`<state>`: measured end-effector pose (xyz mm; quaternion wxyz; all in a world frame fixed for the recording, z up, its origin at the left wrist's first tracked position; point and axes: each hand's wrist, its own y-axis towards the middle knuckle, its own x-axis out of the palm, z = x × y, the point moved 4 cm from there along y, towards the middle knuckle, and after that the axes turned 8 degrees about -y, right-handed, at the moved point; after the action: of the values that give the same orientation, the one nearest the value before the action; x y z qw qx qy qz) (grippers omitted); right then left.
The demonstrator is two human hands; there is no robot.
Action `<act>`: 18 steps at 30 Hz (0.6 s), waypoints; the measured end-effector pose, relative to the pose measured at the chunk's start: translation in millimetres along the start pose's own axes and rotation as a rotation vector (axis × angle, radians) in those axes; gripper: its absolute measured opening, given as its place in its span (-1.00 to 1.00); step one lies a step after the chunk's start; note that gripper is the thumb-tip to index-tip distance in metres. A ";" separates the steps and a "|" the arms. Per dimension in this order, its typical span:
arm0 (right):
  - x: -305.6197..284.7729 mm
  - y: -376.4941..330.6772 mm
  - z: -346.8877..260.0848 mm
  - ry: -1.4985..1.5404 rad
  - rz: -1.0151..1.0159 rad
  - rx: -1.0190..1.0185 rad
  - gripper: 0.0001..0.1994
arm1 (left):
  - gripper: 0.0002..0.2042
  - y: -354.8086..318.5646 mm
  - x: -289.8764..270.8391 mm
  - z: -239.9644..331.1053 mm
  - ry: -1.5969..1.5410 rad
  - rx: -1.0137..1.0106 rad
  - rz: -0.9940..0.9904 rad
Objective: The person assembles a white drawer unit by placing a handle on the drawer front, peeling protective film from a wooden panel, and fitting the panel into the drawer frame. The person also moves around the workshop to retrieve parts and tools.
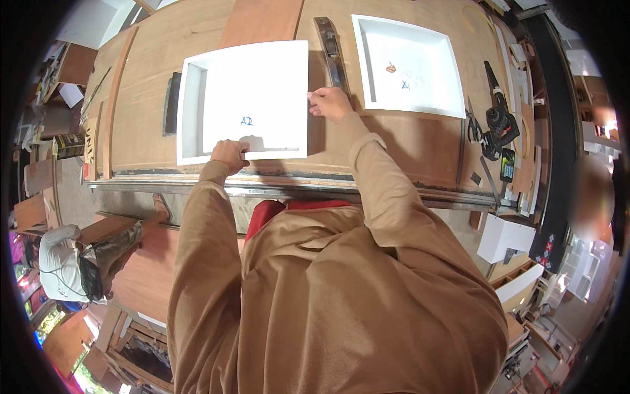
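Note:
A white shallow box frame point(262, 85) with a blue mark on its panel lies on the wooden workbench point(407, 144) in front of me. My left hand point(230, 155) grips its near edge, next to a small notch. My right hand point(331, 103) holds its right edge, fingers curled on the rim. Both arms are in tan sleeves.
A second white box frame point(410, 65) lies at the right rear. A dark metal bar point(331, 49) lies between the two. Scissors point(474, 125) and a black power tool point(499, 121) rest at the right. A metal rail point(295, 190) runs along the bench's near edge. Another person point(65, 262) crouches at lower left.

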<state>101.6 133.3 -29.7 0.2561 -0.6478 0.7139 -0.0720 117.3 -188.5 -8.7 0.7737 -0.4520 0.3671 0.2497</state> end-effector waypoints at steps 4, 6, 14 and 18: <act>11.9 -18.5 -6.9 -0.102 0.111 -0.001 -0.75 | -0.78 0.7 -2.9 3.5 0.039 0.006 -0.012; 16.2 -19.2 -11.8 -0.324 0.165 -0.052 -0.71 | -0.77 0.9 -3.8 4.1 0.034 -0.008 -0.025; 26.0 -3.6 11.5 -0.389 0.319 -0.276 -0.53 | -0.77 3.4 2.3 -2.4 0.021 0.021 -0.008; 2.1 -10.0 24.0 -0.171 0.288 0.018 -0.56 | -0.74 2.2 0.3 1.6 0.021 0.008 -0.032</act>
<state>121.4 135.3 -46.6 0.3295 -0.5401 0.7743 0.0145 116.4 -186.1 -9.5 0.7754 -0.4573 0.3692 0.2311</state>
